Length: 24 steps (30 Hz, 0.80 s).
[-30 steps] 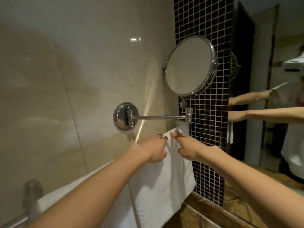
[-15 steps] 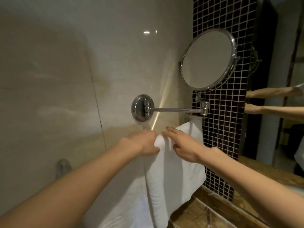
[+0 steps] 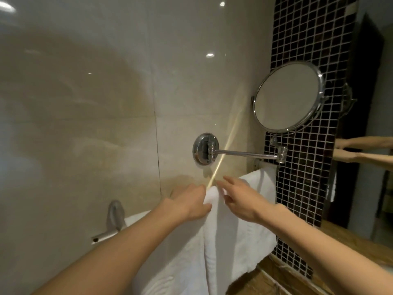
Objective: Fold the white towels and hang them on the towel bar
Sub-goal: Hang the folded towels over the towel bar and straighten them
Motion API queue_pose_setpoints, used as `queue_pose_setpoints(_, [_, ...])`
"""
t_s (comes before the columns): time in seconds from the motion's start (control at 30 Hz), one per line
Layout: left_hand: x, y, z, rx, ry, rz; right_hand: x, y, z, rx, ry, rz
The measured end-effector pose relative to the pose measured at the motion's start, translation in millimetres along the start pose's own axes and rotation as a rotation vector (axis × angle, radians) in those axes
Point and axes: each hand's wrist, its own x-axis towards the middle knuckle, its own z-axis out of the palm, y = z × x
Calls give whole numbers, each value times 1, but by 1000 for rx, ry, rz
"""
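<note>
**Glossy beige bathroom wall, towels on the bar**

Our left hand (image 3: pixel 189 201) pinches the top fold of the right towel (image 3: pixel 240 241), which is draped over the towel bar (image 3: pixel 106 234). Our right hand (image 3: pixel 240 199) rests on it with straight fingers. We would slide it gently and level the hems. We count two towels, including the left towel (image 3: pixel 170 262), one bar and one round mirror (image 3: pixel 288 96).

Bathroom: tiled wall (image 3: pixel 85 103), swing-arm mirror (image 3: pixel 287 96), towel bar (image 3: pixel 106 234).

We note the chrome towel bar (image 3: pixel 106 234) running from lower left toward centre right; two white towels (image 3: pixel 244 241) hang over it, side by side.
</note>
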Motion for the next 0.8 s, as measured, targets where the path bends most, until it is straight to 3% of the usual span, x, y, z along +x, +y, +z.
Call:
queue_pose_setpoints(0.17, [-12,-1,-6,126,20,-49,-7,-27,6,80,-22,-11])
queue_pose_setpoints(0.43, [-13,-7,-5,33,-40,-68,-6,-36,3,52,-84,-13])
queue_pose_setpoints(0.8, [-21,-6,4,75,45,-16,-10,-46,8,72,-160,54])
